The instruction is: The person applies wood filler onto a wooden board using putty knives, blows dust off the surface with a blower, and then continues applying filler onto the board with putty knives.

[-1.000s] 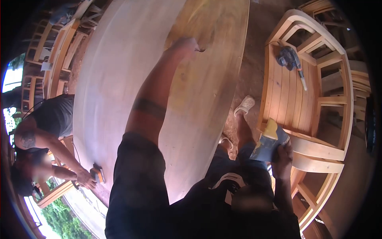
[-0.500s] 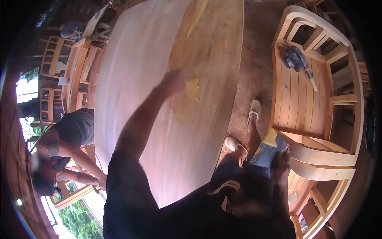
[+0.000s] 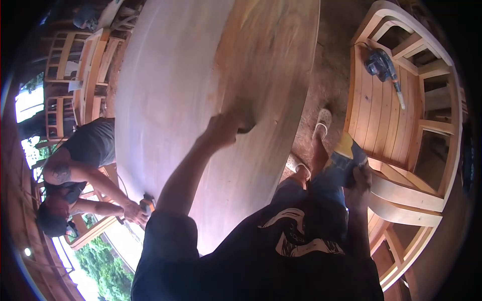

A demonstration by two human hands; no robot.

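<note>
My left hand point(image 3: 223, 131) is closed around a flat, dark-edged scraper point(image 3: 246, 128), pressed against the large wooden tabletop point(image 3: 170, 100). The scraper is partly hidden and blurred. A darker, yellowish-brown coated area point(image 3: 251, 55) covers the wood beyond that hand, while the nearer wood is paler. At my right side, my right hand point(image 3: 360, 179) grips a bluish-grey flat board point(image 3: 341, 165) from its edge. Yellow putty point(image 3: 344, 144) lies along the far end of that board.
A wooden bench point(image 3: 381, 115) stands at right, with a black blower point(image 3: 379, 65) on its seat. Across the tabletop, a co-worker point(image 3: 90, 155) leans in, holding an orange-and-black power tool point(image 3: 147, 203) at its edge. More wooden frames point(image 3: 63, 65) stand at the back left.
My left hand has drawn the scraper toward me, and the yellow putty that lay on the tabletop there no longer shows. The co-worker's power tool has come into view.
</note>
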